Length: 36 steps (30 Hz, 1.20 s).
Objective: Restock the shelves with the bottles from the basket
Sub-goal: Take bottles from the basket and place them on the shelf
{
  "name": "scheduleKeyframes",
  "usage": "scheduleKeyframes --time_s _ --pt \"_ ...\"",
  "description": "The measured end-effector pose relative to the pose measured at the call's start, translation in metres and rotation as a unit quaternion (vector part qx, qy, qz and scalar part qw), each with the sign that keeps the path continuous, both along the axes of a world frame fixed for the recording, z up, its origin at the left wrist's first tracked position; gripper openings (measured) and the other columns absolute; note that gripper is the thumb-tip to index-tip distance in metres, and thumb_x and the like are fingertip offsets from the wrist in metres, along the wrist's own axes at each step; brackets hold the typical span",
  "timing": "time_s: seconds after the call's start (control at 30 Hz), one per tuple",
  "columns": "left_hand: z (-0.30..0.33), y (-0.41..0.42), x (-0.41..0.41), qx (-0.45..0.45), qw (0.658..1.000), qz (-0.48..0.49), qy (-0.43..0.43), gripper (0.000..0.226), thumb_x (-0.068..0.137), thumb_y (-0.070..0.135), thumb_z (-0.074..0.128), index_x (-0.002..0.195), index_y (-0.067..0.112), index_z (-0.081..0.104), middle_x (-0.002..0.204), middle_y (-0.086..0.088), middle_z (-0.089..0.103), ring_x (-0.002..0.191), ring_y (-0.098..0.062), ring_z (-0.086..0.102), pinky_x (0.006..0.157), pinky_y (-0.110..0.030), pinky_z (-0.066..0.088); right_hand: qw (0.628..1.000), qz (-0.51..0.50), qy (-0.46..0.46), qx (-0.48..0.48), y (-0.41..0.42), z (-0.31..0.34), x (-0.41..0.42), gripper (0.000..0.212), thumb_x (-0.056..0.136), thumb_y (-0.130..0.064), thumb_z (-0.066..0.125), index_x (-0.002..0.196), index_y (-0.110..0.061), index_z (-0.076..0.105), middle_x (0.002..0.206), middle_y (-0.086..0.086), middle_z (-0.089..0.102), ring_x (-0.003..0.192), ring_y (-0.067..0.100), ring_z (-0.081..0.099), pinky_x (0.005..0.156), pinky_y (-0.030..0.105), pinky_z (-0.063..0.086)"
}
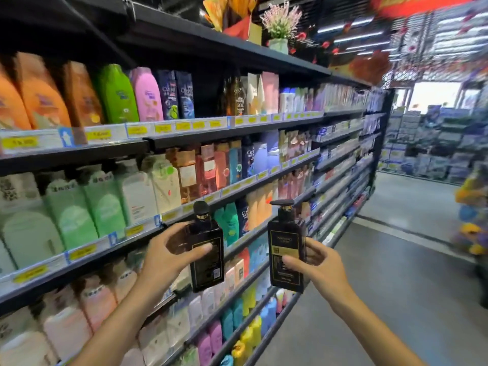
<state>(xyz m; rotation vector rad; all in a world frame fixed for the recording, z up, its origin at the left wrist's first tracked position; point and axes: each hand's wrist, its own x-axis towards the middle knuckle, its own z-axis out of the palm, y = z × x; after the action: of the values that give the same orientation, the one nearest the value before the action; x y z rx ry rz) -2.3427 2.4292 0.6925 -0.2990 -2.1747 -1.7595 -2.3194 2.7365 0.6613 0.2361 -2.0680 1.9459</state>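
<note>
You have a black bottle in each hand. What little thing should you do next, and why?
Probably lift the left hand and its black pump bottle toward the dark gap on the upper shelf, beside similar dark bottles. Both hands are full, the right hand holds the other black bottle, and neither bottle is shelved yet, so one must go first.

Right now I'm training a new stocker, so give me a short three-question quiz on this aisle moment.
1. True or false: the left hand holds a black pump bottle.
2. The right hand holds: A) a green shampoo bottle, B) a black pump bottle with a gold label, C) nothing.
3. Fill in: the yellow price tags sit along the front edges of the ____.

Key: 1 true; 2 B; 3 shelves.
</note>
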Motion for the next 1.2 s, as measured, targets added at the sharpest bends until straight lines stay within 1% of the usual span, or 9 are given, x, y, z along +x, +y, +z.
scheduleKeyframes --time_s 0.13,0.27,0.37,0.43,0.6,0.77,0.93,1.1,1.2 --pt "0.011 0.03 -0.044 -0.016 1.0 0.004 0.011 0.056 0.06 0.024 0.092 0.112 0.026 0.074 0.102 0.012 0.078 0.097 -0.004 0.073 0.089 -0.025 0.052 1.0 -0.016 0.017 -0.014 0.03 0.003 -0.046 0.033 0.074 -0.001 0.084 0.104 -0.014 0.075 0.093 0.0 0.08 0.087 0.015 0.076 0.07 0.017 0.056" --pt "0.025 0.066 -0.078 -0.037 0.998 0.028 0.032 0.052 0.065 0.02 0.091 0.112 0.032 0.071 0.099 0.025 0.075 0.092 0.009 0.069 0.076 -0.012 0.051 0.999 0.006 0.031 -0.019 0.064 0.002 -0.1 0.033 0.074 -0.004 0.084 0.104 -0.014 0.075 0.095 0.002 0.079 0.09 0.017 0.076 0.075 0.018 0.056" --pt "0.042 0.091 -0.1 -0.058 0.996 0.048 0.049 0.048 0.067 0.021 0.089 0.11 0.032 0.071 0.1 0.025 0.075 0.094 0.008 0.069 0.07 -0.009 0.053 0.998 0.038 0.036 -0.024 0.085 0.007 -0.141 0.032 0.073 -0.005 0.084 0.1 -0.018 0.076 0.094 0.001 0.08 0.09 0.015 0.076 0.076 0.019 0.057" --pt "0.052 0.11 -0.113 -0.065 0.993 0.074 0.065 0.046 0.067 0.018 0.089 0.109 0.029 0.072 0.1 0.02 0.077 0.095 0.004 0.071 0.074 -0.008 0.053 0.996 0.071 0.043 -0.023 0.1 0.012 -0.17 0.031 0.073 -0.005 0.084 0.098 -0.022 0.076 0.093 0.0 0.08 0.089 0.013 0.075 0.077 0.018 0.057" --pt "0.075 0.154 -0.136 -0.06 0.983 0.154 0.077 0.047 0.065 0.022 0.089 0.109 0.027 0.074 0.101 0.015 0.078 0.096 -0.003 0.073 0.081 -0.02 0.058 0.986 0.162 0.046 -0.018 0.133 0.037 -0.236 0.032 0.075 -0.004 0.083 0.088 -0.029 0.07 0.08 -0.023 0.076 0.075 -0.012 0.068 0.067 0.004 0.049" --pt "0.096 0.174 -0.148 -0.074 0.97 0.215 0.088 0.043 0.064 0.022 0.088 0.104 0.028 0.074 0.098 0.018 0.078 0.093 0.0 0.072 0.074 -0.009 0.052 0.972 0.219 0.081 -0.012 0.135 0.065 -0.294 0.031 0.076 -0.009 0.083 0.104 -0.015 0.073 0.096 -0.001 0.079 0.095 0.018 0.074 0.084 0.025 0.059" --pt "0.111 0.169 -0.155 -0.089 0.954 0.27 0.092 0.045 0.066 0.025 0.089 0.108 0.027 0.075 0.102 0.012 0.078 0.096 -0.004 0.073 0.079 -0.012 0.053 0.952 0.282 0.11 -0.052 0.11 0.077 -0.334 0.031 0.075 -0.015 0.08 0.105 -0.01 0.073 0.099 0.003 0.079 0.096 0.021 0.074 0.082 0.023 0.057" --pt "0.121 0.158 -0.168 -0.044 0.947 0.298 0.109 0.049 0.063 0.023 0.089 0.11 0.025 0.074 0.1 0.005 0.079 0.093 -0.017 0.074 0.079 -0.034 0.057 0.932 0.343 0.101 -0.064 0.079 0.096 -0.361 0.029 0.08 -0.01 0.078 0.108 -0.01 0.072 0.102 0.005 0.078 0.098 0.022 0.074 0.084 0.026 0.059" --pt "0.125 0.147 -0.175 -0.052 0.944 0.297 0.131 0.046 0.062 0.023 0.093 0.104 0.032 0.076 0.101 0.006 0.079 0.094 -0.011 0.074 0.081 -0.02 0.056 0.925 0.361 0.1 -0.063 0.061 0.107 -0.374 0.032 0.08 -0.007 0.078 0.11 -0.009 0.071 0.103 0.008 0.078 0.101 0.027 0.073 0.088 0.034 0.06"
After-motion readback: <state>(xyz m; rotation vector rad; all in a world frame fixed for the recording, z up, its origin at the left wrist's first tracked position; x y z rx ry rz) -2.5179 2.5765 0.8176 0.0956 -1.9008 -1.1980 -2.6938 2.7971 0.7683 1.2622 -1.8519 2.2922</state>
